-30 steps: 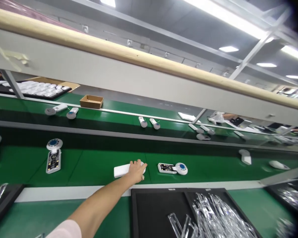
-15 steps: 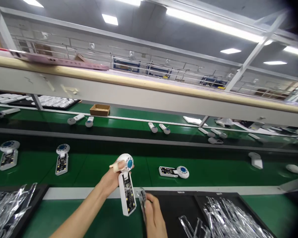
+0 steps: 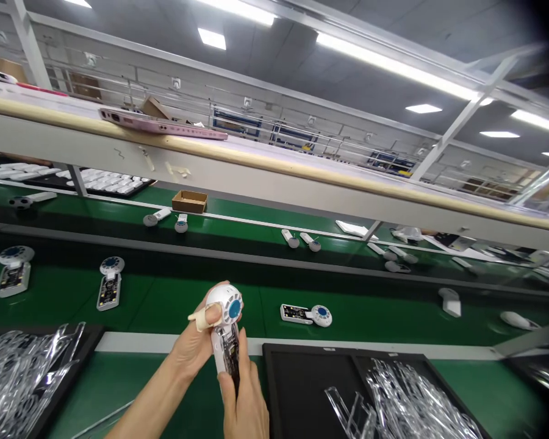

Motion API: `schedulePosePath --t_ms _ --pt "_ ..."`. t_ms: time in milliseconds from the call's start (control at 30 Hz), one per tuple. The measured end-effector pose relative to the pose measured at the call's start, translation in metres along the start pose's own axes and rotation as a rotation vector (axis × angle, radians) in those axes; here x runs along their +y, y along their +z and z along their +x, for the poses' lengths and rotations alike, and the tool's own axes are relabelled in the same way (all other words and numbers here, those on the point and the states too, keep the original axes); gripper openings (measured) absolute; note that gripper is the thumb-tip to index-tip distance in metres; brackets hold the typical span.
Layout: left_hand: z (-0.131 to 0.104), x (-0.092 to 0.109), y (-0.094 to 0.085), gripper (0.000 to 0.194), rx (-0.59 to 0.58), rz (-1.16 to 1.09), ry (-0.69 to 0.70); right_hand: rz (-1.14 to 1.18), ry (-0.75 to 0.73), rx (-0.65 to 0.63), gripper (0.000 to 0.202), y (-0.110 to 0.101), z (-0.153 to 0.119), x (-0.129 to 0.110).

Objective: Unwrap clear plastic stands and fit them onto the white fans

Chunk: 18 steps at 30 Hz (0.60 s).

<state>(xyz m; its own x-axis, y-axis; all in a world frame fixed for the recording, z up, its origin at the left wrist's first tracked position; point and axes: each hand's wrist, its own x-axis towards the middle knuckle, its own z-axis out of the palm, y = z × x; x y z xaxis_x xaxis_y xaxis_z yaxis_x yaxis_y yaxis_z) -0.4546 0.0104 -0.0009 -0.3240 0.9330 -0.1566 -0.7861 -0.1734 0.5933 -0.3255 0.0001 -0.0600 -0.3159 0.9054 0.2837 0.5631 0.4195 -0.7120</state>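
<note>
The left hand [image 3: 196,344] has lifted the white open-backed handheld fan [image 3: 226,332] off the green belt [image 3: 165,305]; the right hand [image 3: 244,399] now presses a clear part onto its board; both hands grip the fan.

One second ago the left hand [image 3: 196,341] reached out to a white device [image 3: 226,332] lying face down on the green belt [image 3: 165,305]. Now the device is lifted, turned with its open board toward the camera, and the right hand [image 3: 244,399] has come up against its lower part.
</note>
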Motion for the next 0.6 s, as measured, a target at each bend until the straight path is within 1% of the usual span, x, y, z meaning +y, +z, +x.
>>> schedulePosePath --t_ms 67,133,200,267,300,333,367,400,433,500,533,567,600 --pt "-0.003 0.001 0.0 0.075 0.013 0.027 0.024 0.091 0.021 -0.048 0.048 0.0 -0.003 0.005" --pt "-0.007 -0.002 -0.004 0.069 0.021 0.106 0.02 0.108 -0.023 -0.048 0.048 -0.003 -0.001 0.009" --pt "-0.012 -0.009 -0.011 0.068 0.047 0.232 -0.062 0.045 -0.085 -0.026 0.049 -0.008 0.001 0.014" --pt "-0.018 -0.017 -0.018 0.066 0.102 0.353 -0.174 -0.033 -0.148 -0.023 0.048 -0.011 0.004 0.018" --pt "-0.021 -0.02 -0.021 0.064 0.145 0.4 -0.199 -0.04 -0.168 -0.032 0.048 -0.011 0.005 0.019" --pt "-0.024 -0.023 -0.023 0.061 0.189 0.439 -0.189 -0.009 -0.166 -0.046 0.048 -0.011 0.006 0.019" --pt "-0.027 -0.026 -0.023 0.057 0.229 0.473 -0.151 0.059 -0.128 -0.062 0.048 -0.01 0.008 0.019" --pt "-0.029 -0.027 -0.023 0.054 0.258 0.503 -0.096 0.161 -0.047 -0.071 0.048 -0.009 0.011 0.018" --pt "-0.032 -0.029 -0.023 0.051 0.273 0.528 -0.034 0.283 0.072 -0.065 0.048 -0.007 0.016 0.016" --pt "-0.037 -0.029 -0.02 0.046 0.257 0.602 0.102 0.536 0.342 -0.019 0.049 -0.001 0.026 0.011" --pt "-0.04 -0.03 -0.019 0.044 0.237 0.655 0.171 0.64 0.449 0.02 0.051 0.003 0.032 0.008" --pt "-0.042 -0.029 -0.018 0.042 0.224 0.718 0.24 0.716 0.52 0.063 0.053 0.007 0.037 0.005" --pt "-0.044 -0.029 -0.017 0.04 0.216 0.785 0.3 0.764 0.555 0.102 0.055 0.011 0.042 0.002"
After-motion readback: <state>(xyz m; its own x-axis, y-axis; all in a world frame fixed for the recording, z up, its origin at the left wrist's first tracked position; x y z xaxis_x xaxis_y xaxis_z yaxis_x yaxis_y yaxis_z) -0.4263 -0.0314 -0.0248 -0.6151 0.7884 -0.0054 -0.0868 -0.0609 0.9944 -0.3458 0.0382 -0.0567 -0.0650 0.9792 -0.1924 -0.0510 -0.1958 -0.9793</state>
